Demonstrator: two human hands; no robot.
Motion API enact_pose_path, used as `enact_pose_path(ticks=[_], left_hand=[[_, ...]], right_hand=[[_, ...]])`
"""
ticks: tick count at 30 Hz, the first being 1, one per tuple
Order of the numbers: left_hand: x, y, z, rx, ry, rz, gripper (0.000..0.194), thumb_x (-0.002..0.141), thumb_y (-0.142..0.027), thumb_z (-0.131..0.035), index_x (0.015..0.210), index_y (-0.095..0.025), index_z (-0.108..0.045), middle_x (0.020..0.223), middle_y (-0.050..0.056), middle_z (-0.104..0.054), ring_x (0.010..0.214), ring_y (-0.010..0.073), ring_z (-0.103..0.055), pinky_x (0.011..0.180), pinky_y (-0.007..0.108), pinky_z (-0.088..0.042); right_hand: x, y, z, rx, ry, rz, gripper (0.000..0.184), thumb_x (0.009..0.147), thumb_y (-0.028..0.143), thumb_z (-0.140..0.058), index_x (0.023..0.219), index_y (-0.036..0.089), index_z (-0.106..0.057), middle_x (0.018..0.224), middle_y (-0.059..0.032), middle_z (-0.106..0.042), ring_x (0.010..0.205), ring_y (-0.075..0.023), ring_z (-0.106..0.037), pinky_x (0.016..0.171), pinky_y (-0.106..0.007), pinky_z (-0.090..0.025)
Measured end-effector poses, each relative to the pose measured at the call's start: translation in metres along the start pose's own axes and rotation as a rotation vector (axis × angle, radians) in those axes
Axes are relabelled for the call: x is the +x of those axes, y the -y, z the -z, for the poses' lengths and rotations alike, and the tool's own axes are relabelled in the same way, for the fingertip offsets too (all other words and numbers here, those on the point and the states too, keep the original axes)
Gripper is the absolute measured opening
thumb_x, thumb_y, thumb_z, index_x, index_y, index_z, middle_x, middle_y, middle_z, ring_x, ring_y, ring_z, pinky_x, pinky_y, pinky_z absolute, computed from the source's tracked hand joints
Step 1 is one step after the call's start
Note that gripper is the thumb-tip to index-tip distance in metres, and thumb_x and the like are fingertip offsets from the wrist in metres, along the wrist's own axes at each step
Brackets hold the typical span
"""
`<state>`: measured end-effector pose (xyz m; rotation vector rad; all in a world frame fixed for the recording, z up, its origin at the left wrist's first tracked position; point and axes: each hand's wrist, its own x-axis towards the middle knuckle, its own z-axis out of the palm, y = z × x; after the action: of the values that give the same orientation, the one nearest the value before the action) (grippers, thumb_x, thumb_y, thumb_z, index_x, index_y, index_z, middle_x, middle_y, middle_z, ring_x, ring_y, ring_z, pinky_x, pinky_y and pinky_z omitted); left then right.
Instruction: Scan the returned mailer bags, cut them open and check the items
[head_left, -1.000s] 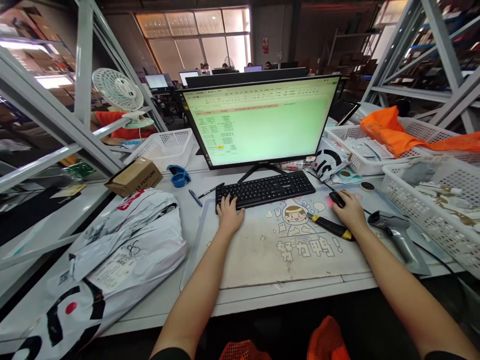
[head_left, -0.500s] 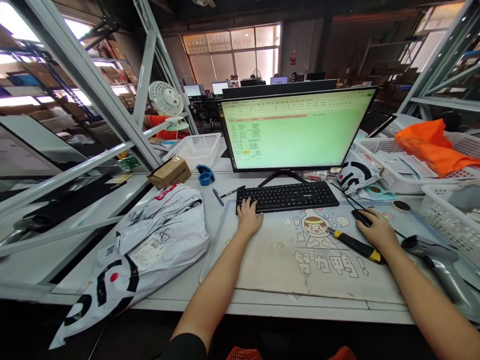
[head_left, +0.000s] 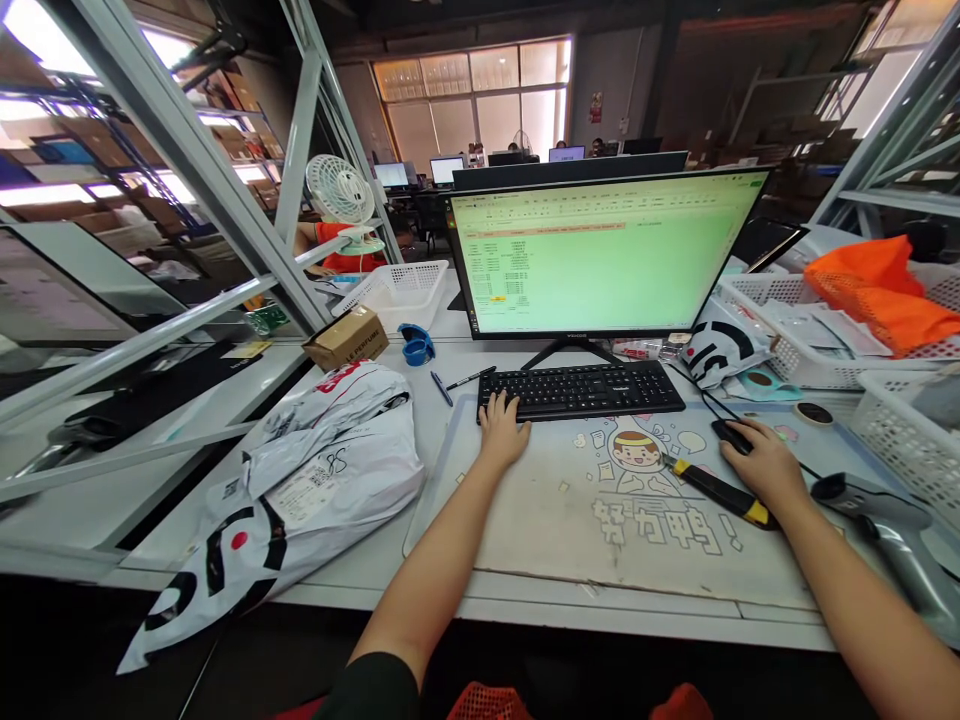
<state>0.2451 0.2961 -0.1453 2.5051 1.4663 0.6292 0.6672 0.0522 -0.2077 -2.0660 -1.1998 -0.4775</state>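
Note:
My left hand (head_left: 504, 430) rests with fingers spread on the left end of the black keyboard (head_left: 585, 391). Under the curved fingers of my right hand (head_left: 763, 460) is a dark computer mouse (head_left: 729, 434), partly covered by them. Behind the keyboard stands a monitor (head_left: 600, 265) with a spreadsheet on a pale green screen. A black and yellow utility knife (head_left: 718, 491) lies on the cartoon-printed desk mat (head_left: 540, 530), close to my right wrist. Right of that forearm is a grey barcode scanner (head_left: 885, 515).
At left lie a white plastic mailer bag (head_left: 360, 450), a cardboard box (head_left: 346, 338), two pens (head_left: 442, 388) and a blue tape roll (head_left: 416, 346). White baskets (head_left: 900, 415) line the right side. A metal frame (head_left: 217, 200) with a small fan (head_left: 340, 190) rises at left.
The camera view has turned left, so the desk sits further right in the picture. My left hand stays at the keyboard and my right hand on the mouse.

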Motion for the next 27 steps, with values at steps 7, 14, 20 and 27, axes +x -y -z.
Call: enact_pose_path(ticks=[7,14,20,27], left_hand=[[-0.0003,0.0005,-0.0001,-0.003,-0.004,0.002,0.062,0.092,-0.038,-0.057,0.151,-0.017,-0.049,0.167,0.014,-0.032,0.158,0.0347,-0.019,0.128,0.059,-0.015],[0.0004,0.0014,-0.0018,0.002,-0.013,-0.003,0.061,0.092,-0.038,-0.057,0.150,-0.018,-0.049,0.167,0.014,-0.032,0.158,0.0347,-0.020,0.128,0.059,-0.015],[0.0004,0.0010,-0.0026,0.003,-0.022,-0.006,0.061,0.092,-0.038,-0.057,0.149,-0.017,-0.050,0.167,0.014,-0.033,0.158,0.0347,-0.020,0.128,0.059,-0.016],[0.0002,0.0010,-0.0023,-0.001,-0.022,-0.012,0.061,0.092,-0.038,-0.057,0.149,-0.017,-0.050,0.167,0.014,-0.033,0.158,0.0350,-0.020,0.128,0.059,-0.016]], right_hand=[[0.0002,0.0068,0.0038,-0.004,0.002,-0.013,0.050,0.084,0.048,-0.054,0.120,0.020,-0.073,0.133,-0.0136,-0.065,0.124,-0.0354,-0.060,0.108,-0.054,-0.049],[0.0005,0.0049,0.0027,-0.002,0.003,-0.010,0.050,0.084,0.049,-0.054,0.120,0.020,-0.073,0.133,-0.0133,-0.065,0.126,-0.0355,-0.060,0.109,-0.054,-0.049],[0.0008,0.0033,0.0016,-0.007,-0.003,0.011,0.049,0.086,0.047,-0.054,0.120,0.018,-0.074,0.133,-0.0145,-0.065,0.125,-0.0355,-0.060,0.109,-0.054,-0.049],[0.0004,0.0058,0.0015,-0.002,-0.015,-0.019,0.046,0.084,0.044,-0.056,0.118,0.020,-0.075,0.132,-0.0130,-0.065,0.125,-0.0354,-0.059,0.109,-0.054,-0.049]])
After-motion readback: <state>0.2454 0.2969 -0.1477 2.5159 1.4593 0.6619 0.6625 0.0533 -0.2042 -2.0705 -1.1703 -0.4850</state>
